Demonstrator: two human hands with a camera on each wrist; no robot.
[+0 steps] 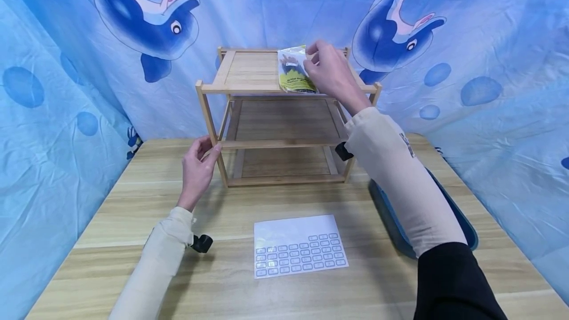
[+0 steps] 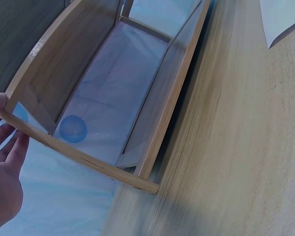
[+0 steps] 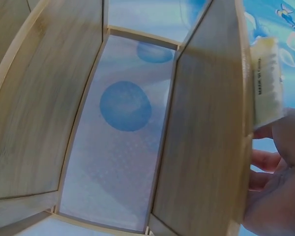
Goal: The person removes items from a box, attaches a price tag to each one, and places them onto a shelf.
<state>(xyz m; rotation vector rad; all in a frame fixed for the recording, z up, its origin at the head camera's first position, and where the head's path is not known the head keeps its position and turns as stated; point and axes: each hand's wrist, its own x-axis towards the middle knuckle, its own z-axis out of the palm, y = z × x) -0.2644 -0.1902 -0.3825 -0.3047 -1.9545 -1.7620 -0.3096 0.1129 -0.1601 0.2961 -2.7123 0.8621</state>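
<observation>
A three-tier wooden shelf rack (image 1: 284, 143) stands at the back of the table. My left hand (image 1: 198, 168) grips its left front leg near the middle tier, with the thumb in front and the fingers behind in the left wrist view. Over the top tier, my right hand (image 1: 331, 70) pinches the right edge of a flat plastic packet (image 1: 293, 74). This packet has a yellow-green lower part and a picture of a hand with something dark. In the right wrist view the packet (image 3: 266, 83) shows a printed pale side beyond the top board's edge.
A white sheet (image 1: 300, 246) printed with rows of small boxes lies on the table in front of the rack. At the right, a dark blue tray (image 1: 468, 233) sits partly under my right forearm. Blue dolphin-print cloth (image 1: 266, 4) hangs behind and at both sides.
</observation>
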